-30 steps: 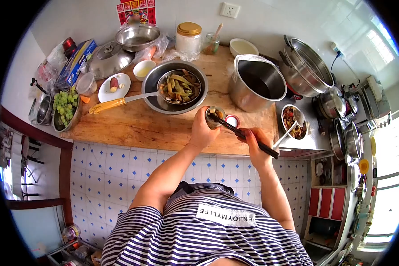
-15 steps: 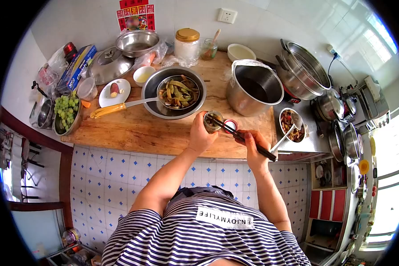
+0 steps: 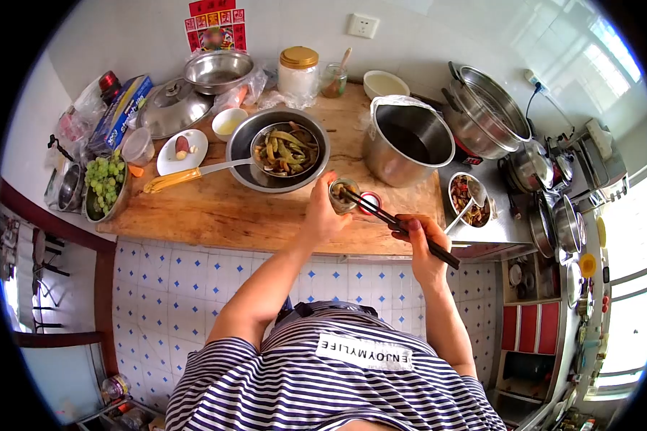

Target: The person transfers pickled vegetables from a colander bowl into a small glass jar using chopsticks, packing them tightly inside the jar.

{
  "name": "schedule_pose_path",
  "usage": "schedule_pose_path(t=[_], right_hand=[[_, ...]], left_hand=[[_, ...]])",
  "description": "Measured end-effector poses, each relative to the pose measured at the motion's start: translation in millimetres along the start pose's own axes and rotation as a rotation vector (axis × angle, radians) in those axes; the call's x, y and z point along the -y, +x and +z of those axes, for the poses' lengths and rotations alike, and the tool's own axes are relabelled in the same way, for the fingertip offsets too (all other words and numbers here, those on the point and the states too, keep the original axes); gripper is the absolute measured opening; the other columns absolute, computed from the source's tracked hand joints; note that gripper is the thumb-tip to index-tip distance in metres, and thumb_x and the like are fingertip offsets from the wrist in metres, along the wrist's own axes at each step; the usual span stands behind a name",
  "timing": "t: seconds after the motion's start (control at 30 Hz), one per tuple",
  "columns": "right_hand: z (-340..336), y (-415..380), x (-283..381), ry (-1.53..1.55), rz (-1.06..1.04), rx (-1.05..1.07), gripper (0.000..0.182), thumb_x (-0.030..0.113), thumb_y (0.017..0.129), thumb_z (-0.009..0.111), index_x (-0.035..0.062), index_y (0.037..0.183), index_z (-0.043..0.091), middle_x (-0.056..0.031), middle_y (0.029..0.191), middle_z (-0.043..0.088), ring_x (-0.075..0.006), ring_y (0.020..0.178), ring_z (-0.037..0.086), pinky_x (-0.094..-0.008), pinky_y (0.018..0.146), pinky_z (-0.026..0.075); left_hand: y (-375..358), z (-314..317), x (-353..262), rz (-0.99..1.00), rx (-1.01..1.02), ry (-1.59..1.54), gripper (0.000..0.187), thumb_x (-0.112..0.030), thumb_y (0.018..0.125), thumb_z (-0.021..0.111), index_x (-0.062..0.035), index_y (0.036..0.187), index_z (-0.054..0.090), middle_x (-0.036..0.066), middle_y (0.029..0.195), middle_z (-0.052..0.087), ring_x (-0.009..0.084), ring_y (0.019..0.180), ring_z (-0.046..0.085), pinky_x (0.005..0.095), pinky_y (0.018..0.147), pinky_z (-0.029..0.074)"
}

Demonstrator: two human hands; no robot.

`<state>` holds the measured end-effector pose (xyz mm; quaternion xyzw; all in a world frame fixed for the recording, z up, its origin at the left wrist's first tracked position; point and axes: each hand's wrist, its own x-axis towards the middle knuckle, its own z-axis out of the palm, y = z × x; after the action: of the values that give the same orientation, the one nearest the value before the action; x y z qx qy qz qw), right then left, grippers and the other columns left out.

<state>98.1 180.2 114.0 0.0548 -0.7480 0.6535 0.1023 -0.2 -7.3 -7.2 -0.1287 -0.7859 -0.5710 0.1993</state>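
Note:
My left hand (image 3: 326, 208) is wrapped round a small glass jar (image 3: 342, 204) near the front of the wooden counter. Some brownish food shows inside the jar; what kind I cannot make out. In my right hand (image 3: 424, 241) is a pair of dark chopsticks (image 3: 389, 220), whose tips reach into the jar's mouth. A red-rimmed white lid (image 3: 369, 202) lies on the wood just right of the jar. Behind my left hand stands a steel basin (image 3: 239, 172), and in it rests a strainer ladle with a yellow handle (image 3: 174, 179), full of greenish-brown pickled vegetables (image 3: 286, 149).
A tall steel pot (image 3: 402, 158) with a plastic-wrapped rim stands right of the basin. Farther right is a bowl of reddish food (image 3: 461, 208) with a ladle. At the left are a white plate (image 3: 167, 164) and green grapes (image 3: 103, 184) in a bowl.
My right hand has shifted slightly right and down, and the chopsticks have drawn back a little, tips still in the jar. The whole view has moved slightly.

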Motion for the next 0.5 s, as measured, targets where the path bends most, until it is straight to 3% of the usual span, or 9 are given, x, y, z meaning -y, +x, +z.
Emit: schedule_pose_path(t=[0.07, 0.13, 0.17, 0.33, 0.37, 0.5], right_hand=[[3, 0, -13, 0.019, 0.022, -0.063, 0.023, 0.012, 0.103, 0.051, -0.0083, 0.105, 0.062, -0.0142, 0.094, 0.070, -0.0167, 0.085, 0.068, -0.0285, 0.082, 0.056], [11, 2, -27, -0.086, -0.077, -0.036, 0.021, 0.013, 0.102, 0.054, -0.0062, 0.097, 0.062, -0.0128, 0.088, 0.070, -0.0149, 0.080, 0.067, -0.0266, 0.075, 0.054], [9, 3, -30, -0.146, -0.086, -0.023, 0.020, 0.012, 0.101, 0.055, -0.0060, 0.097, 0.062, -0.0128, 0.087, 0.070, -0.0147, 0.080, 0.067, -0.0267, 0.075, 0.053], [7, 8, -27, -0.201, -0.022, -0.002, 0.018, 0.011, 0.100, 0.056, -0.0057, 0.097, 0.063, -0.0125, 0.087, 0.070, -0.0141, 0.080, 0.067, -0.0265, 0.073, 0.052], [5, 10, -28, -0.172, -0.022, -0.003, 0.018, 0.011, 0.099, 0.057, -0.0056, 0.099, 0.064, -0.0126, 0.087, 0.070, -0.0142, 0.081, 0.067, -0.0262, 0.074, 0.052], [1, 6, -3, -0.073, -0.018, 0.002, 0.020, 0.012, 0.099, 0.059, -0.0046, 0.109, 0.065, -0.0118, 0.090, 0.071, -0.0143, 0.084, 0.067, -0.0264, 0.077, 0.052]], left_hand=[[6, -9, 0, 0.046, 0.045, -0.054, 0.078, -0.009, 0.065, 0.083, -0.0010, 0.131, 0.043, 0.019, 0.123, 0.058, 0.0302, 0.111, 0.060, 0.0386, 0.095, 0.048], [12, -17, -4, -0.069, 0.258, -0.061, 0.076, -0.011, 0.065, 0.083, -0.0029, 0.131, 0.046, 0.019, 0.123, 0.060, 0.0278, 0.112, 0.061, 0.0368, 0.094, 0.049], [14, -20, -6, -0.076, 0.259, -0.060, 0.076, -0.011, 0.065, 0.083, -0.0029, 0.131, 0.046, 0.019, 0.123, 0.060, 0.0278, 0.112, 0.061, 0.0368, 0.094, 0.049], [9, -14, -11, -0.053, 0.136, 0.016, 0.070, -0.013, 0.065, 0.084, -0.0029, 0.125, 0.050, 0.016, 0.110, 0.065, 0.0291, 0.104, 0.063, 0.0376, 0.090, 0.051], [8, -10, -10, -0.071, 0.116, -0.006, 0.071, -0.017, 0.063, 0.086, -0.0010, 0.121, 0.049, 0.018, 0.112, 0.060, 0.0353, 0.107, 0.059, 0.0426, 0.091, 0.049], [-1, 8, -13, -0.067, -0.033, 0.179, 0.082, -0.022, 0.062, 0.089, 0.0002, 0.125, 0.041, 0.020, 0.117, 0.051, 0.0385, 0.111, 0.053, 0.0442, 0.092, 0.048]])
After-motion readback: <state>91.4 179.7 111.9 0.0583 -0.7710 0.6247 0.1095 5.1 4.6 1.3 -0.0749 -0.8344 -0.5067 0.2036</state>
